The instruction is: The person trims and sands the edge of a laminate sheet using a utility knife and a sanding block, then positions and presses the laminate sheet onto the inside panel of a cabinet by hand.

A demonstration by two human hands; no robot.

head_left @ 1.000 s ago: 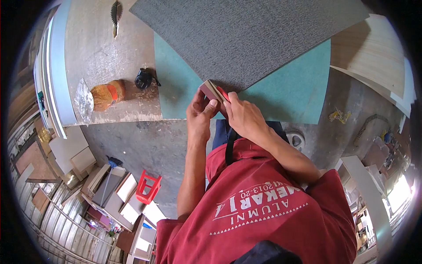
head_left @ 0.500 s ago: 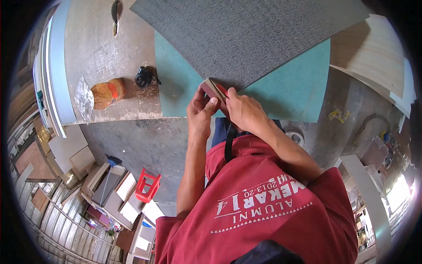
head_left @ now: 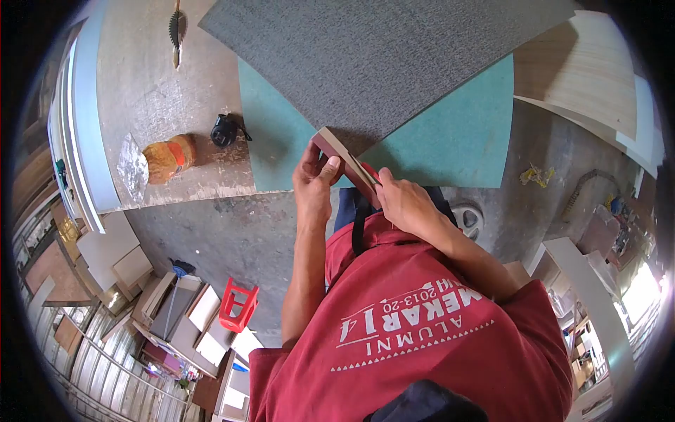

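My left hand grips a narrow piece of board with a reddish-brown face and a pale edge, its thumb pressed on the face. The piece is tilted, with its far end overlapping the near corner of a grey textured panel. My right hand is closed around a slim tool with a red body, held against the board's edge partway along. Most of the tool is hidden by the fingers. A thin sliver shows along the edge beside it. The lower end of the board reaches towards my waist.
The grey panel lies over a green sheet on the worn workbench. To the left are a black tape measure and an orange-brown bottle. A red stool stands on the floor behind left.
My right hand has slid down along the board's edge towards my body, with the tool in it. More of the pale edge shows. The view has shifted slightly.
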